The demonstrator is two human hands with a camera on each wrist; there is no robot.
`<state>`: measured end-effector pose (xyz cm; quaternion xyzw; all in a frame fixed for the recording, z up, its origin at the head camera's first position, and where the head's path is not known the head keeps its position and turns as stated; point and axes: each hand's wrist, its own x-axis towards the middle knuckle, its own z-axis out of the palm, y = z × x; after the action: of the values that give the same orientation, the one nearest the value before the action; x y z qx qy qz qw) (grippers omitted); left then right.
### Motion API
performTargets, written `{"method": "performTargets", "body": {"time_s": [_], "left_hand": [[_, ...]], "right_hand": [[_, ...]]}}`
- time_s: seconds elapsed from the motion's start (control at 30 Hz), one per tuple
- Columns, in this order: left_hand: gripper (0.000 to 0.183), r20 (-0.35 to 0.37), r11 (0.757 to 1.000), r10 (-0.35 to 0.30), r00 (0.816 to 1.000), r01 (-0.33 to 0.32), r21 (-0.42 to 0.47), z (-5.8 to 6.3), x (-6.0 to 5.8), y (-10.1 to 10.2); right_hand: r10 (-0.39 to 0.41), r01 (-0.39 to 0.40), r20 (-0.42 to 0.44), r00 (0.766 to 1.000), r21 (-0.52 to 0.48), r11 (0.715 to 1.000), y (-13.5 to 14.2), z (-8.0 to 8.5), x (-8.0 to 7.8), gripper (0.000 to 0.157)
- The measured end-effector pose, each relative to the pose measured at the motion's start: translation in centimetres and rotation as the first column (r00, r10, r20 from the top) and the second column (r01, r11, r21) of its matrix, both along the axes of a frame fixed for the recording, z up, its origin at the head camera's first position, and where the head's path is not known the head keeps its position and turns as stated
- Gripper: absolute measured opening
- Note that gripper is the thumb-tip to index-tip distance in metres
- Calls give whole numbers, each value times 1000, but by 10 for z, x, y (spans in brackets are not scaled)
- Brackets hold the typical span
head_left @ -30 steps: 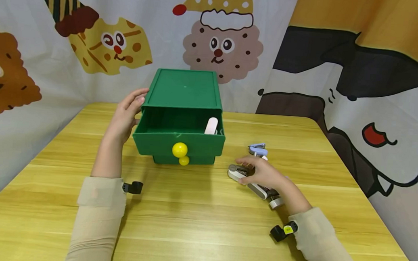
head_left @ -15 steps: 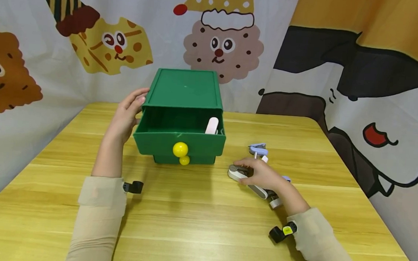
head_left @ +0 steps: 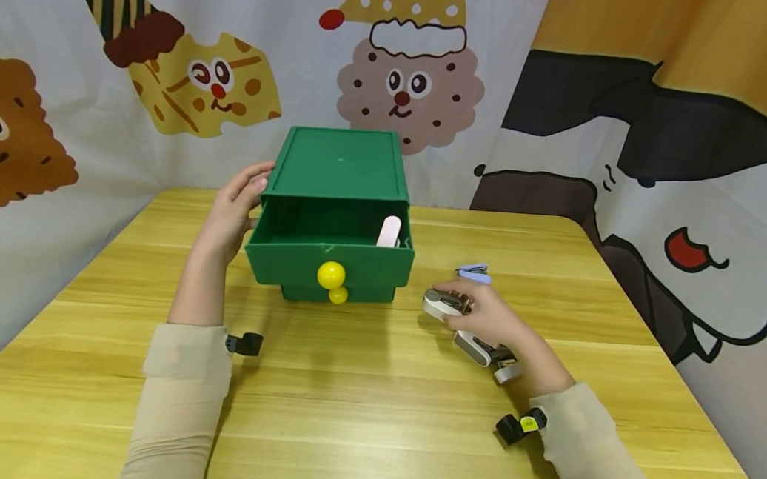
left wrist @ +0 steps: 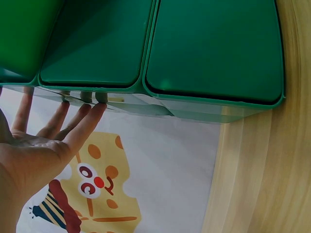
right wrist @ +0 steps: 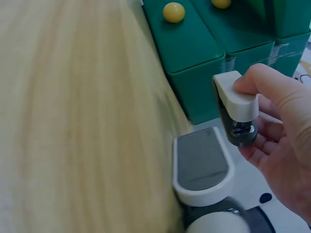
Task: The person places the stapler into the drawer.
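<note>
My right hand pinches a small white and dark grey stapler between thumb and fingers. In the right wrist view, the thumb lies on the white side of this stapler and the fingers curl behind it. My left hand is at the left side of a green drawer box. Its extended fingertips meet the box's side wall in the left wrist view. The upper drawer is pulled out, with a pale pink stapler leaning inside at the right.
Below my right hand lie a white and grey stapler and another grey and white one. A light blue stapler lies farther back. Yellow ball knobs stick out from the drawer fronts. A printed curtain hangs behind the table.
My right hand has closed on the white and grey stapler and raised it slightly, shifting it a little back and right. The left hand and drawer box stay put.
</note>
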<state>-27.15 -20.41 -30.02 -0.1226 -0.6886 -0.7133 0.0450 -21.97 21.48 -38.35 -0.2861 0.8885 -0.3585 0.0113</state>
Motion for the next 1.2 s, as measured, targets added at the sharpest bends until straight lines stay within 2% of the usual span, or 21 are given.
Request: {"method": "performTargets", "body": {"time_s": [0.5,0.7,0.9,1.2], "left_hand": [[48,6,1000,-1,1000,1,9,1,1,0],[49,4,1000,0,1000,0,-1,1,1,0],[48,2,1000,-1,1000,1,3,1,2,0],[49,-6,1000,-7,1000,7,11,0,1,0]], "right_hand": [[-50,33,-99,994,-171,985,-1,37,12,47],[-99,75,-128,987,-179,981,-3,55,20,48],[-130,94,-198,972,-178,979,-5,71,27,48],[-131,67,-230,964,-268,961,-10,92,35,48]]}}
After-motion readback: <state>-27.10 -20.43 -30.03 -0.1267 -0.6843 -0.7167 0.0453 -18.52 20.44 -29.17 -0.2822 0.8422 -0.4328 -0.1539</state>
